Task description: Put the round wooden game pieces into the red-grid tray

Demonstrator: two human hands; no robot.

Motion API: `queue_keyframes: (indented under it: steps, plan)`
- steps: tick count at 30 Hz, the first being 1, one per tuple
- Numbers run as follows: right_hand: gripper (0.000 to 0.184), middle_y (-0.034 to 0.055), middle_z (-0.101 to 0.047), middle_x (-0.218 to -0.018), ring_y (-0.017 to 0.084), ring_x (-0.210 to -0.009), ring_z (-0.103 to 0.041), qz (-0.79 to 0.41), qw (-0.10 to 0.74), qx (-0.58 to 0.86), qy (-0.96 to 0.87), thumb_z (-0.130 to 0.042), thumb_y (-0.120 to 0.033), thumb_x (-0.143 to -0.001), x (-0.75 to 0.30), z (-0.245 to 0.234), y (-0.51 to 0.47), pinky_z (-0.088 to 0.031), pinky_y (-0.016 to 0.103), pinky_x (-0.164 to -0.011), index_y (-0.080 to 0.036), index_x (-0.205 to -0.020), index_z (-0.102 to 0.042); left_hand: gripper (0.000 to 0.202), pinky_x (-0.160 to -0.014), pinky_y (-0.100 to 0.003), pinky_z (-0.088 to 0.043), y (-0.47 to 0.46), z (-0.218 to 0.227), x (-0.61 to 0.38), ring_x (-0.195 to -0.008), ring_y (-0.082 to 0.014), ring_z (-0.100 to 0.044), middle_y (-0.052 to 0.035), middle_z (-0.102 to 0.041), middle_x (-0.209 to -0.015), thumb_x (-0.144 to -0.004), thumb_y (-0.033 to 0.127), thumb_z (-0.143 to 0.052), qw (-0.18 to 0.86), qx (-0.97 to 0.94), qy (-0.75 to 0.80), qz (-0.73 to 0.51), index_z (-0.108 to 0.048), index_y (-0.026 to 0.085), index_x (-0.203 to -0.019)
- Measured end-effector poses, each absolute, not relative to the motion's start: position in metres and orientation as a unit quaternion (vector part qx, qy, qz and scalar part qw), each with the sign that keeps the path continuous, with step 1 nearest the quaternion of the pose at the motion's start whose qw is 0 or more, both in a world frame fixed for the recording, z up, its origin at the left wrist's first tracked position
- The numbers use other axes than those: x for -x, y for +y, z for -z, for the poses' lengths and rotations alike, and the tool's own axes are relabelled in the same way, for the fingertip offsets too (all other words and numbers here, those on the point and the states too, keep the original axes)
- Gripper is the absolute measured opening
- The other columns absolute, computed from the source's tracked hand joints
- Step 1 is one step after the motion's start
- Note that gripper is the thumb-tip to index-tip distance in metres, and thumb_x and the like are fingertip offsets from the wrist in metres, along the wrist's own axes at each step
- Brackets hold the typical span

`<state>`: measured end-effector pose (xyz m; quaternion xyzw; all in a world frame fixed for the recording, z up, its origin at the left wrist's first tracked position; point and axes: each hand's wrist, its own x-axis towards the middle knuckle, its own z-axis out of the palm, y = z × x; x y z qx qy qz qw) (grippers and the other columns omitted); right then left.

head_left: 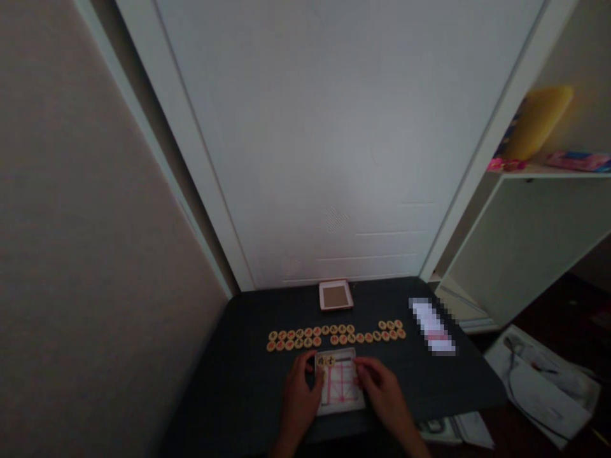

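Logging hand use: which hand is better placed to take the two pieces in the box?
Left, likely: the left hand touches the box beside the two pieces in its top-left corner; the right hand is opposite.

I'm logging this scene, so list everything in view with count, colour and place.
table: one, black, against the white door.
game pieces: about thirty, tan, in rows mid-table; two more on the board.
board: one, white with red lines, near edge.
box: one, pink rim, brown inside, far edge.
blurred thing: one, white, right of the pieces.
shelf: one, white, far right, holding a yellow thing and pink things.
papers: several, white, floor at right.
left hand: one, at the board's left edge.
right hand: one, at the board's right edge.
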<state>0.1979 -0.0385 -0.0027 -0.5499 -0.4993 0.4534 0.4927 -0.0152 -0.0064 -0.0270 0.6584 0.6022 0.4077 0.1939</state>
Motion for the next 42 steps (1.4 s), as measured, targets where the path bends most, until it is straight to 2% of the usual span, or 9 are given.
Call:
queue_keyframes:
  steps: [6,12,17,21,25,28,36,42]
  plan:
    - [0.042,0.0101,-0.073,-0.098,0.028,-0.091,-0.069,-0.433,0.499,0.544,-0.517,-0.062,-0.059,-0.085,-0.197,0.002,-0.04,-0.056,0.036,-0.081,-0.022,-0.101,-0.075,0.033,-0.082,-0.04,-0.056,-0.007,0.026,0.016,-0.084,-0.0243,-0.07,-0.007,-0.072,-0.098,-0.087,0.036,-0.057,0.211,-0.65,0.595,-0.424,-0.063,0.021,-0.116]
    - [0.047,0.0096,-0.073,-0.098,0.027,-0.087,-0.071,-0.471,0.499,0.525,-0.503,-0.069,-0.055,-0.081,-0.193,0.0,-0.041,-0.058,0.035,-0.076,-0.021,-0.113,-0.071,0.03,-0.077,-0.038,-0.057,-0.01,0.018,0.018,-0.085,-0.0246,-0.07,-0.0091,-0.073,-0.101,-0.089,0.044,-0.057,0.229,-0.622,0.575,-0.479,-0.068,0.021,-0.105]
    - [0.048,0.0101,-0.072,-0.109,0.026,-0.092,-0.07,-0.479,0.48,0.512,-0.528,-0.069,-0.055,-0.083,-0.187,-0.012,-0.04,-0.057,0.036,-0.082,-0.022,-0.118,-0.07,0.03,-0.086,-0.039,-0.056,-0.023,-0.01,0.009,-0.093,-0.0254,-0.07,-0.0082,-0.075,-0.1,-0.089,0.047,-0.06,0.31,-0.629,0.546,-0.459,-0.07,0.021,-0.101]
    - [0.041,0.0096,-0.073,-0.112,0.027,-0.101,-0.069,-0.474,0.474,0.475,-0.57,-0.068,-0.05,-0.086,-0.18,-0.024,-0.041,-0.054,0.038,-0.091,-0.023,-0.116,-0.07,0.032,-0.08,-0.032,-0.057,-0.031,-0.029,-0.008,-0.088,-0.0223,-0.072,-0.0069,-0.077,-0.098,-0.087,0.046,-0.065,0.402,-0.626,0.506,-0.437,-0.07,0.02,-0.105]
    - [0.034,0.0063,-0.075,-0.101,0.024,-0.092,-0.071,-0.467,0.473,0.469,-0.582,-0.068,-0.045,-0.088,-0.174,-0.032,-0.047,-0.055,0.035,-0.084,-0.024,-0.116,-0.066,0.028,-0.07,-0.028,-0.056,-0.032,-0.032,-0.018,-0.076,-0.0201,-0.071,-0.0044,-0.078,-0.087,-0.085,0.045,-0.067,0.41,-0.615,0.505,-0.446,-0.072,0.02,-0.096]
    - [0.029,0.0059,-0.075,-0.099,0.023,-0.089,-0.071,-0.445,0.467,0.481,-0.594,-0.065,-0.044,-0.09,-0.175,-0.034,-0.05,-0.055,0.034,-0.082,-0.024,-0.112,-0.067,0.025,-0.072,-0.028,-0.056,-0.032,-0.03,-0.017,-0.079,-0.0209,-0.073,-0.0044,-0.079,-0.087,-0.086,0.044,-0.067,0.422,-0.612,0.497,-0.447,-0.074,0.02,-0.092]
    - [0.033,0.0072,-0.074,-0.102,0.024,-0.09,-0.07,-0.436,0.468,0.488,-0.594,-0.064,-0.046,-0.091,-0.178,-0.031,-0.049,-0.054,0.033,-0.083,-0.023,-0.114,-0.068,0.028,-0.087,-0.033,-0.057,-0.034,-0.033,-0.009,-0.096,-0.0235,-0.073,-0.0082,-0.078,-0.106,-0.089,0.04,-0.064,0.479,-0.604,0.457,-0.445,-0.073,0.021,-0.108]
    - [0.041,0.0082,-0.075,-0.102,0.026,-0.092,-0.07,-0.456,0.47,0.49,-0.575,-0.067,-0.05,-0.087,-0.181,-0.029,-0.048,-0.054,0.035,-0.084,-0.023,-0.118,-0.069,0.032,-0.085,-0.032,-0.057,-0.035,-0.028,-0.009,-0.091,-0.0225,-0.072,-0.0077,-0.077,-0.103,-0.087,0.038,-0.067,0.469,-0.614,0.456,-0.441,-0.07,0.022,-0.114]
